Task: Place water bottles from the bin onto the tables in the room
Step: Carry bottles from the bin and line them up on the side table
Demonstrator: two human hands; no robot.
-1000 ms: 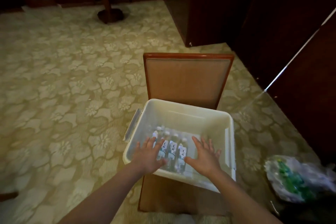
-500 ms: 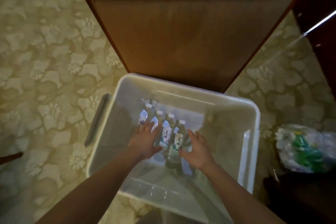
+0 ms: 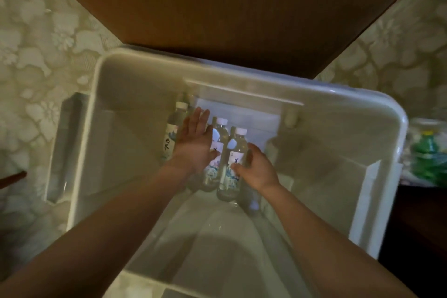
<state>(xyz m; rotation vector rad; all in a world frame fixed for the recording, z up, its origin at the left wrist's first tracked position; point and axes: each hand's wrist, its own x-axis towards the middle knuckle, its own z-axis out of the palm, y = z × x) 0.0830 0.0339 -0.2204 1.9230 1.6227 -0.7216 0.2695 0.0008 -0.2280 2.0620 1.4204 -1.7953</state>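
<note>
Clear, white-capped, labelled water bottles (image 3: 235, 145) side by side at the bottom of the deep white bin (image 3: 314, 176)

bin (image 3: 135, 84) on chair (image 3: 217, 7) | bottles (image 3: 219, 133) side by side, caps far | left hand (image 3: 193, 143) flat on them | right hand (image 3: 257, 170) grips right bottle (image 3: 233, 152) | bag (image 3: 428, 152) right

Glossy white plastic bin (image 3: 377, 113), clear plastic bottles (image 3: 231, 152), matt brown upholstered chair back (image 3: 217, 7)
</note>
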